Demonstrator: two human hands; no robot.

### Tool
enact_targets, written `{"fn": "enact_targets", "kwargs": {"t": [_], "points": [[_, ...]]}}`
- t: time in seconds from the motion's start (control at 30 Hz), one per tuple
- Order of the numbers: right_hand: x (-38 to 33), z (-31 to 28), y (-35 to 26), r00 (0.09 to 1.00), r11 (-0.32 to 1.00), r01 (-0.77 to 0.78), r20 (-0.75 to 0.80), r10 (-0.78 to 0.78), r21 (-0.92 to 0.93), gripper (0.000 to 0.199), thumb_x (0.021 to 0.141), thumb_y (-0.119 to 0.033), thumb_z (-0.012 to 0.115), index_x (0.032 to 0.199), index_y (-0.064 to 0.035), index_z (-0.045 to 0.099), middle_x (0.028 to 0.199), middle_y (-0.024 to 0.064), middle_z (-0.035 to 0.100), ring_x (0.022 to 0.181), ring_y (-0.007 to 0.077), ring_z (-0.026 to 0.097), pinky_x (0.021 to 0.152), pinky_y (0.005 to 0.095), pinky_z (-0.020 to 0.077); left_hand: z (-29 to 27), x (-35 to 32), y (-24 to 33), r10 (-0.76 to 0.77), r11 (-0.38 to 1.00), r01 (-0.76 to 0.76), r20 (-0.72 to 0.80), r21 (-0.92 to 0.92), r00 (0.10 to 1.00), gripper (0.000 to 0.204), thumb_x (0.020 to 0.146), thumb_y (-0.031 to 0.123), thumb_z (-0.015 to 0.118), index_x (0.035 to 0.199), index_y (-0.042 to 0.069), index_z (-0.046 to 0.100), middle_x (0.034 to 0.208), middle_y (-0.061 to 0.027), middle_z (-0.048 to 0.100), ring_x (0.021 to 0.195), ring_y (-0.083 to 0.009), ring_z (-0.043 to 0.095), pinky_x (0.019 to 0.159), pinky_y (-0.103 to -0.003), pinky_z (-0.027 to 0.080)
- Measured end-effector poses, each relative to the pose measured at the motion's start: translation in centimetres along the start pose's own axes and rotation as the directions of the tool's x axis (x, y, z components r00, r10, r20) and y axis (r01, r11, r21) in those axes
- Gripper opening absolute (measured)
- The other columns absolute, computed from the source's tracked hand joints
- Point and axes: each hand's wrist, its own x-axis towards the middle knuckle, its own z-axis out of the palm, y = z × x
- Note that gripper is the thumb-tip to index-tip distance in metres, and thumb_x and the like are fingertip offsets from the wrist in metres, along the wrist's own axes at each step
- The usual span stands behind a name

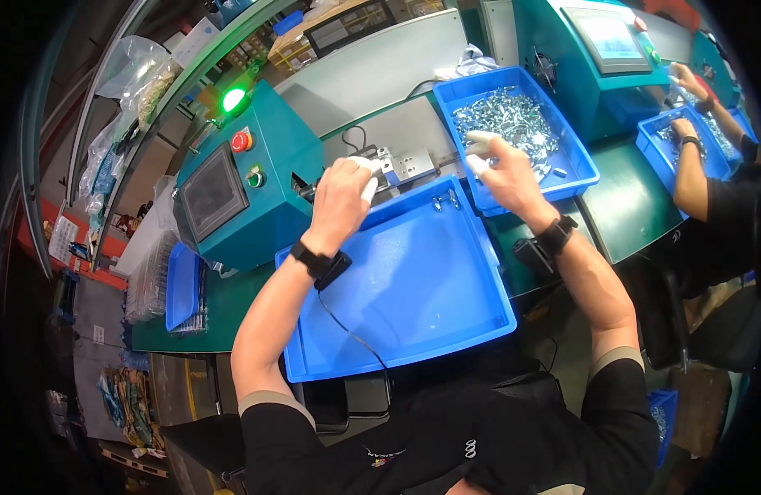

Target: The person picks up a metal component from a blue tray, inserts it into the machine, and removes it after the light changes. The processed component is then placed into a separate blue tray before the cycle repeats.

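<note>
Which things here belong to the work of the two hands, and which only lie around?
In use:
- left hand at the metal fixture
- right hand over the tray of metal parts
- large blue tray, nearly bare, a few small parts at its far edge

Lying about:
- small blue tray at far left
- plastic bags on the shelf
- another person's tray at right
</note>
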Motion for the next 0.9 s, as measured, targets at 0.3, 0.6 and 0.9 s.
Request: {"fn": "enact_targets", "kwargs": {"t": [0.3,0.6,0.9], "points": [[2.1,9.0,-1.9,0.895,0.884,-0.172,0.445,-0.045,0.434,0.071,0.098,-0.015,0.071,0.160,0.0008,0.040,0.147,0.0255,0.062,0.137,0.0314,0.060,0.112,0.0400,0.0488,-4.7,-6.6,4.6,-0.057,0.963,0.089,0.129,-0.253,0.990,0.021,0.087,0.007,0.079,0.107,0.003,0.077,0.101,-0.0134,0.073,0.099,-0.0337,0.068,0.088,-0.044,0.056],[2.5,11.7,-2.6,0.879,0.889,-0.199,0.476,-0.024,0.413,0.070,0.098,-0.013,0.071,0.159,0.0013,0.040,0.148,0.0257,0.061,0.141,0.0315,0.057,0.115,0.0400,0.0472,-5.9,-9.4,5.2,-0.080,0.933,0.140,0.188,-0.332,0.979,0.028,0.083,0.005,0.081,0.111,0.004,0.076,0.100,-0.0114,0.073,0.099,-0.0327,0.067,0.086,-0.042,0.056],[2.0,12.7,-3.6,0.874,0.863,-0.272,0.484,0.037,0.426,0.068,0.098,-0.012,0.068,0.159,-0.0002,0.041,0.149,0.0242,0.061,0.136,0.0290,0.061,0.113,0.0392,0.0480,-6.6,-9.6,5.8,-0.100,0.918,0.168,0.200,-0.358,0.975,0.024,0.082,0.005,0.081,0.106,0.002,0.076,0.101,-0.0123,0.073,0.099,-0.0327,0.068,0.087,-0.044,0.055]]}}
